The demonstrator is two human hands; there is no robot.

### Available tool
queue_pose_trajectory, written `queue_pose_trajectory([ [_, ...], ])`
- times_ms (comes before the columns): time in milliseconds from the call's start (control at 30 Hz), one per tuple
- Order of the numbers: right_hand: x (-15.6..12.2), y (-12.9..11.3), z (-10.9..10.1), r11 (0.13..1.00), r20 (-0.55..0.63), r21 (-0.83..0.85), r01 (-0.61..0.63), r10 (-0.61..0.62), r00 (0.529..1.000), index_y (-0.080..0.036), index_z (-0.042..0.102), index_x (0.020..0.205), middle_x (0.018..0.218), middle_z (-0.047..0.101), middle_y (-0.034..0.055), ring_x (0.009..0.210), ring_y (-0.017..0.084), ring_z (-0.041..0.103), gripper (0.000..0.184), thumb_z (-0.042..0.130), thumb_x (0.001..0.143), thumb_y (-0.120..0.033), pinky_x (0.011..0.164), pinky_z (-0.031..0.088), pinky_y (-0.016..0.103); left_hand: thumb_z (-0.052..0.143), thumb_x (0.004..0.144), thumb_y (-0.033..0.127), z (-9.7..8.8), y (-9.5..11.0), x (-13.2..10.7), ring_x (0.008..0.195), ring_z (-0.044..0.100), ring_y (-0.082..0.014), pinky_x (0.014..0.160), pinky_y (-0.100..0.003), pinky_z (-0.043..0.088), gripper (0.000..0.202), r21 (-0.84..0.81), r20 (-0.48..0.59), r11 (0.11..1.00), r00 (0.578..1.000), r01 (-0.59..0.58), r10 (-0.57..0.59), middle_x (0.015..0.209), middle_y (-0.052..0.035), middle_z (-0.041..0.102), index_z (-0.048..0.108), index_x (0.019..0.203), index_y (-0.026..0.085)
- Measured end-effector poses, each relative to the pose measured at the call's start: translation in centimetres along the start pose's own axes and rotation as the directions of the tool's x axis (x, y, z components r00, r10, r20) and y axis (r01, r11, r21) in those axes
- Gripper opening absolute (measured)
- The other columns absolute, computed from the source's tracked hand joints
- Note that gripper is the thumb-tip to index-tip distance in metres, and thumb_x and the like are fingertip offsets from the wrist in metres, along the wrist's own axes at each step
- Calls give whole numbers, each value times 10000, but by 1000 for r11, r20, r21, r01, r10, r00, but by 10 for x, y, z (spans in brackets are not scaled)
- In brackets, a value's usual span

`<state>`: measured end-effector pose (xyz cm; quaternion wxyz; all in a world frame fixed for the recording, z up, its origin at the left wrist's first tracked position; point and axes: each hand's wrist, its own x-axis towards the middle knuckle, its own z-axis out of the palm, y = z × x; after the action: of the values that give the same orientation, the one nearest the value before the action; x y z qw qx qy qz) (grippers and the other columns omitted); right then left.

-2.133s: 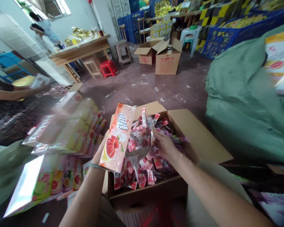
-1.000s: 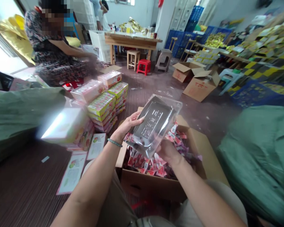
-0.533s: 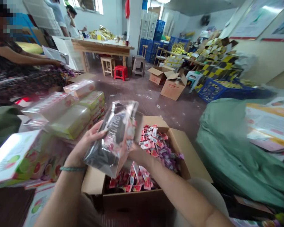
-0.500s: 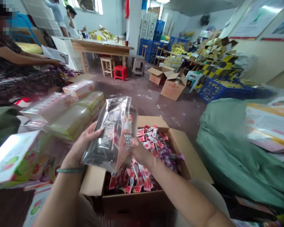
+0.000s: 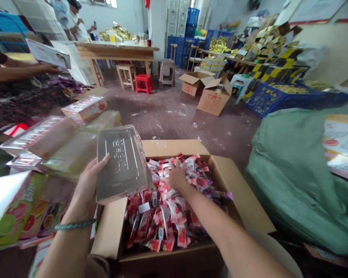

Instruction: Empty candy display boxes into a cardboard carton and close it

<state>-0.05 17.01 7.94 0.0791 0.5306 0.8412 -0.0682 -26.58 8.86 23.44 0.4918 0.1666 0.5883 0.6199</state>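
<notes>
Left hand [image 5: 88, 189] gripped the clear plastic tray [image 5: 118, 164] by its near edge, thumb on top. Tray glossy, rectangular, with embossed lettering at centre, held tilted over the left flap of the cardboard box [image 5: 174, 148]. Right hand [image 5: 176, 177] lay among red and pink sachets [image 5: 162, 216]; finger closure not discernible.

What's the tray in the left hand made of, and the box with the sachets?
Tray: seems thin clear moulded plastic, glossy; light glares off it and raised lettering is pressed into its face. Box: brown cardboard, matte, with folded flaps. Sachets: likely shiny plastic film, judging by glints.
</notes>
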Motion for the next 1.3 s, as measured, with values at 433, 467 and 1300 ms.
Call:
queue_pose_trajectory([
  [433, -45, 135, 60, 877, 11, -9, -480, 481, 877, -227, 595, 1451, 1583, 451, 166, 1527, 390, 236, 577, 383, 1047, -579, 1204, 175, 621, 729, 874, 266, 24, -4, -16, 602, 745, -166, 587, -296, 669, 240, 22, -88, 994, 991, 107, -104, 851, -8, 806, 784, 1100, 208],
  [467, -39, 139, 55, 872, 70, 7, -489, 488, 870, -226, 593, 1455, 1578, 457, 170, 1525, 378, 253, 578, 371, 1050, -573, 1209, 162, 623, 712, 886, 252, 24, -4, -16, 606, 745, -161, 586, -285, 666, 244, 17, -92, 995, 991, 103, -101, 865, -12, 810, 781, 1115, 206],
  [1300, -83, 79, 6, 976, 457, -105, -190, 217, 863, -206, 642, 1409, 1569, 465, 208, 1445, 515, 367, 604, 733, 870, -463, 1123, 153, 820, 697, 894, 160, 15, 6, -16, 650, 727, -134, 589, -217, 598, 201, -278, -27, 959, 998, 47, -57, 852, -1, 806, 776, 1079, 154],
])
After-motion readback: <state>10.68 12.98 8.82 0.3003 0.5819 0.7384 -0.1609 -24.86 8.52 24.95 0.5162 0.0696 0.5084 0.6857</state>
